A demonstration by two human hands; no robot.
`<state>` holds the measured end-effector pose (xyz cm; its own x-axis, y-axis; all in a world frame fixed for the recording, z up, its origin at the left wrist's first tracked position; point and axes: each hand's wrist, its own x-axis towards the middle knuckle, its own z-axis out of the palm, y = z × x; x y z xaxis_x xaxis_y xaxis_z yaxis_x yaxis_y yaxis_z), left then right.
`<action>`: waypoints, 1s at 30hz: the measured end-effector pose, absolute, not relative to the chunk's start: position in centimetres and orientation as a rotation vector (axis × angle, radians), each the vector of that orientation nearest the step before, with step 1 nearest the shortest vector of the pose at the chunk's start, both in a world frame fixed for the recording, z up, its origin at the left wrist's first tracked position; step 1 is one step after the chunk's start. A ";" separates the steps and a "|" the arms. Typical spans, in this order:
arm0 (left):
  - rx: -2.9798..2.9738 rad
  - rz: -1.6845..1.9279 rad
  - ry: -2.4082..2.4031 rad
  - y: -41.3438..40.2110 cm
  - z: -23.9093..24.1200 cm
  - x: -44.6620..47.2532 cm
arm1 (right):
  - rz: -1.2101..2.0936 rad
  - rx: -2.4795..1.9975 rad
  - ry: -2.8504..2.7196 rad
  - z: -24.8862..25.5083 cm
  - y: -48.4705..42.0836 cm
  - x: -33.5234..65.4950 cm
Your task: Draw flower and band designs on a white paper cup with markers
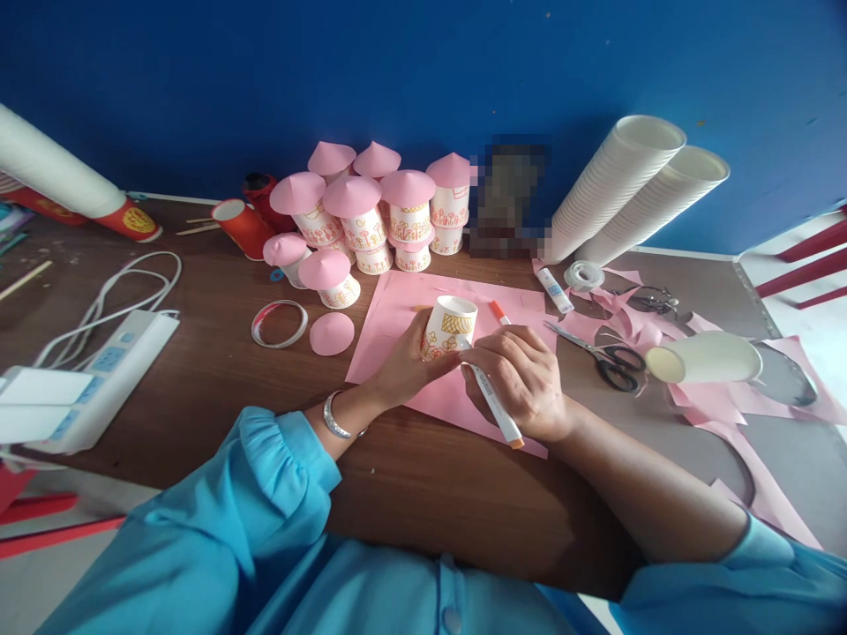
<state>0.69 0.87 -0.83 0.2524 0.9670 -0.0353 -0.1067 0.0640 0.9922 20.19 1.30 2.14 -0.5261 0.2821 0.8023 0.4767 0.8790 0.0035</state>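
Note:
A white paper cup [455,310] with yellow and orange drawings is gripped by my left hand [416,357], tilted above a sheet of pink paper [397,300]. My right hand [520,379] is closed around a white marker [493,406], its upper end against the cup and an orange end pointing toward me. An orange marker cap or pen end [498,312] shows just beyond my right hand. Behind the paper stand several decorated cups [365,231] topped with pink paper cones [353,196]. One loose pink cone [332,334] lies left of the sheet.
To the right are black-handled scissors [615,362], a glue stick [553,289], a tape roll [584,275], a cup on its side [708,357] and pink scraps [728,397]. Tall cup stacks [615,185] lean at the wall. Leftward lie a tape ring [279,324] and a power strip [116,375].

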 end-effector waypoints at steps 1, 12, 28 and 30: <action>1.201 1.036 0.969 0.8 -0.8 0.7 | -0.283 -0.547 -2.159 2.2 1.3 20.2; 1.214 1.011 1.011 0.7 -0.5 0.7 | -0.318 -0.567 -2.140 2.6 1.6 20.3; 1.233 1.029 1.015 0.7 -0.5 0.4 | -0.291 -0.543 -2.120 2.6 1.5 20.4; 1.221 1.037 1.014 0.7 -0.5 0.5 | -0.288 -0.536 -2.135 2.5 1.4 20.4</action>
